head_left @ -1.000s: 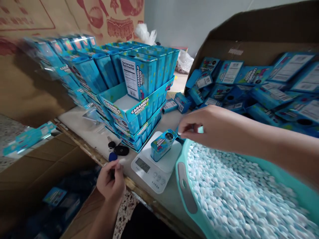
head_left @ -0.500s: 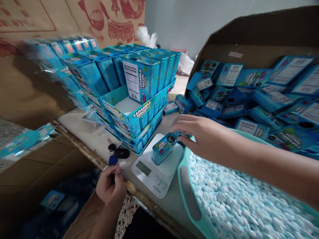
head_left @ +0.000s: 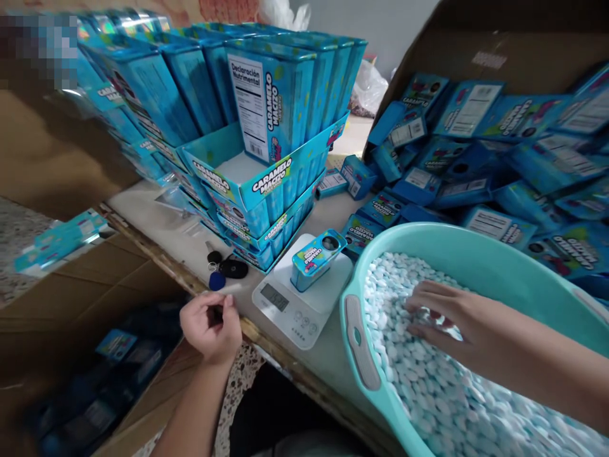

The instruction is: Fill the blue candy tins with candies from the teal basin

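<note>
My right hand (head_left: 440, 315) lies in a teal basin (head_left: 471, 257) of small pale-blue candies (head_left: 428, 393), fingers spread and slightly curled on them. A small blue candy tin (head_left: 314, 257) stands on a white kitchen scale (head_left: 299, 295), its round hole on top open. My left hand (head_left: 212, 325) hovers at the table's front edge, below the scale's left side, fingers curled in a pinch around something small and dark that I cannot make out.
Stacked display trays of blue "Caramelo Macizo" tins (head_left: 266, 146) fill the table's back left. A cardboard box (head_left: 495, 70) holds a heap of loose tins (head_left: 480, 165) at right. Keys and a fob (head_left: 226, 270) lie beside the scale. More cardboard (head_left: 80, 298) sits low left.
My right hand left the tin on the scale and came down into the basin of candies. The view moved closer and lower. My left hand stayed about where it was.
</note>
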Motion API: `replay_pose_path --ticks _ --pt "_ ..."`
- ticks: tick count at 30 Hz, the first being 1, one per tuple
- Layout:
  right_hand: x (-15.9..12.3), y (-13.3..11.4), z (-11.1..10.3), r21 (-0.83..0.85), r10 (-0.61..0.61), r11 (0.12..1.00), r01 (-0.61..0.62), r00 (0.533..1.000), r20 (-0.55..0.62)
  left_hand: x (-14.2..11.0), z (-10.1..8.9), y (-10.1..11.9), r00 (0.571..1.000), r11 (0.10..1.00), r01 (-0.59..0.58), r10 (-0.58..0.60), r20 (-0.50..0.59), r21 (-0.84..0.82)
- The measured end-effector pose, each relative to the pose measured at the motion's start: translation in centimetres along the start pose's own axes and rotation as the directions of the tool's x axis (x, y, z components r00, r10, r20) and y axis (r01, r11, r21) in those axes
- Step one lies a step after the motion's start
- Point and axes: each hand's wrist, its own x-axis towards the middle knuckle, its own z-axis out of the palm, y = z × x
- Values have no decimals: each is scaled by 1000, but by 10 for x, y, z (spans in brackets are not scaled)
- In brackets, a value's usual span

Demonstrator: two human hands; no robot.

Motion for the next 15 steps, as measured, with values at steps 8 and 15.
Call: replay_pose_path --ticks 8,15 --pt "2 7 0 141 -12 990 -7 991 131 5 2 6 998 1000 -8 10 58 -29" --pt "-1 9 3 155 -27 988 10 994 105 2 1 9 996 996 85 -85 33 6"
